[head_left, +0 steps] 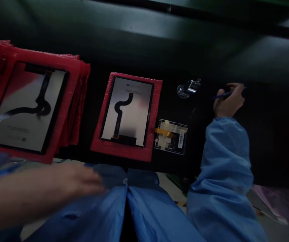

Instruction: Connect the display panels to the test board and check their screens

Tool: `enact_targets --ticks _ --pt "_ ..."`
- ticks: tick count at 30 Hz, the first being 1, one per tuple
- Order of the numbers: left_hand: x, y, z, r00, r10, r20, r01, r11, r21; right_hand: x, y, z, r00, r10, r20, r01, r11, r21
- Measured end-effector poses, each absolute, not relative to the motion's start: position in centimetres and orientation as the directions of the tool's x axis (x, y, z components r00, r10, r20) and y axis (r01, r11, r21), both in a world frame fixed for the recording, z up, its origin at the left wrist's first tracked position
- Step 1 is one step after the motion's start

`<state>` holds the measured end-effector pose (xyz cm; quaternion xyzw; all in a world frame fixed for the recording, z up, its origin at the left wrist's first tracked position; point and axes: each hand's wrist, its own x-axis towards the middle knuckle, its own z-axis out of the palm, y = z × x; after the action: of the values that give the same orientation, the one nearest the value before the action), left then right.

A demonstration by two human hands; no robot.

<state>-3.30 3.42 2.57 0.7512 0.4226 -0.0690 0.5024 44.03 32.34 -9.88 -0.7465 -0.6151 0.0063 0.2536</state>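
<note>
Black work table, dim. Right hand clenched on blue pen, pen held in fingers, tip pointing left. Just left of those fingers, small metal fitting; lower left of them, taped circuit board. Left hand blurred, cannot tell finger state, near red-padded screen and stack of red-padded screens.

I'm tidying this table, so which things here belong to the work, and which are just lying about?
Work: pen in the right hand; screen on red foam.
Lying about: stacked screens; taped circuit board; suction cup.
</note>
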Motion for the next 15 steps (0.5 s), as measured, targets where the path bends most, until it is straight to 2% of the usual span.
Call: enact_targets --ticks 1,4,6,8,10,11,13,15 --pt "-3.7 5.7 3.0 0.659 0.593 -0.463 0.691 -0.236 0.683 43.8 31.1 -10.0 0.227 0.925 0.304 0.914 -0.095 -0.395" --pt "-2.4 13.2 3.2 0.571 0.775 -0.271 0.766 -0.385 0.515 42.9 26.6 -10.3 0.173 0.938 0.3 0.913 -0.038 -0.406" --pt "-0.6 16.6 2.8 0.499 0.851 -0.162 0.822 -0.406 0.399 42.0 23.2 -10.3 0.143 0.94 0.311 0.908 0.001 -0.419" --pt "0.7 18.1 2.3 0.496 0.856 -0.146 0.84 -0.431 0.329 40.4 20.0 -9.8 0.154 0.918 0.366 0.892 0.03 -0.451" --pt "1.0 18.3 1.6 0.552 0.818 -0.16 0.814 -0.486 0.319 37.7 17.3 -8.6 0.309 0.805 0.507 0.813 0.054 -0.58" --pt "0.8 18.3 1.2 0.591 0.789 -0.164 0.788 -0.522 0.328 36.1 16.2 -7.9 0.363 0.781 0.508 0.771 0.055 -0.635" --pt "0.1 18.3 0.4 0.659 0.738 -0.148 0.734 -0.587 0.341 32.3 14.4 -6.4 0.409 0.795 0.449 0.655 0.087 -0.751" --pt "-0.3 18.4 -0.3 0.697 0.71 -0.106 0.697 -0.634 0.335 28.6 12.9 -5.3 0.34 0.867 0.364 0.493 0.165 -0.854"
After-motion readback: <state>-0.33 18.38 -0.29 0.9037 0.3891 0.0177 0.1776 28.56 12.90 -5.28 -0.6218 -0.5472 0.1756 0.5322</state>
